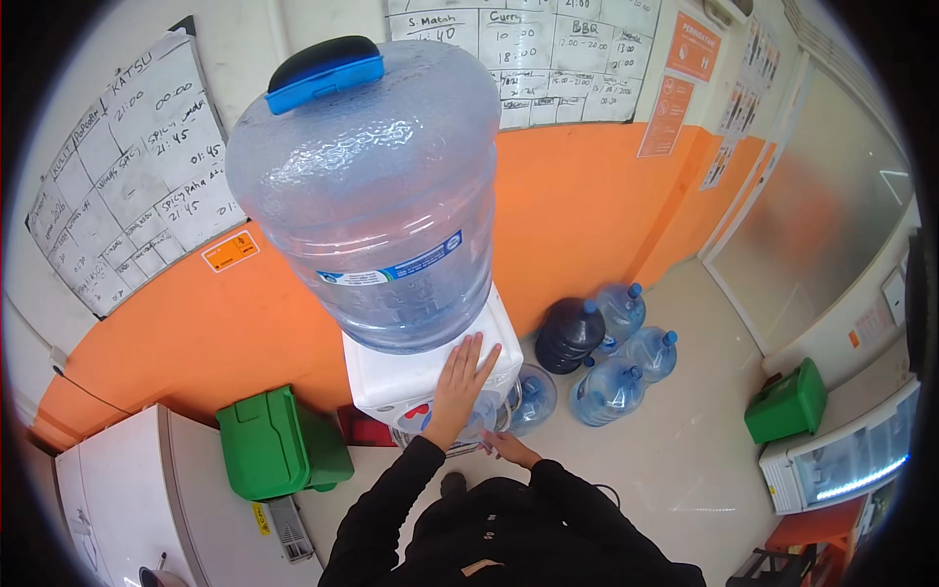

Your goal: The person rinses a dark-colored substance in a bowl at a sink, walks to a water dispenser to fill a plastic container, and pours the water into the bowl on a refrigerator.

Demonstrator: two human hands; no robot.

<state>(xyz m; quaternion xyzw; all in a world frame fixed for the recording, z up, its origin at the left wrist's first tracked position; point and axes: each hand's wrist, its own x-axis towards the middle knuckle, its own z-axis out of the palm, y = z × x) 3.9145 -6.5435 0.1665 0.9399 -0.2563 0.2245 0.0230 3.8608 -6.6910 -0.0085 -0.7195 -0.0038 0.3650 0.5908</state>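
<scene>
A white water dispenser [433, 374] stands before me, with a large clear blue-tinted water bottle [389, 213] upside down on top of it. My left hand [461, 385] lies over the dispenser's front upper edge, fingers stretched out and slightly apart on the white top. Below it, close to the dispenser's front, my right hand [508, 447] has its fingertips on a clear plastic cup [482, 414]. My left wrist and forearm partly cover the taps. A blue and black plastic object [326, 77] rests on the bottle's upturned base.
Several water bottles [607, 392] stand on the floor right of the dispenser, one dark. To the left are a green lidded bin [264, 444] and a white chest-like appliance [125, 484]. Another green bin [788, 403] and a glass-fronted fridge [843, 455] stand at right. Whiteboards [139, 161] bear handwriting.
</scene>
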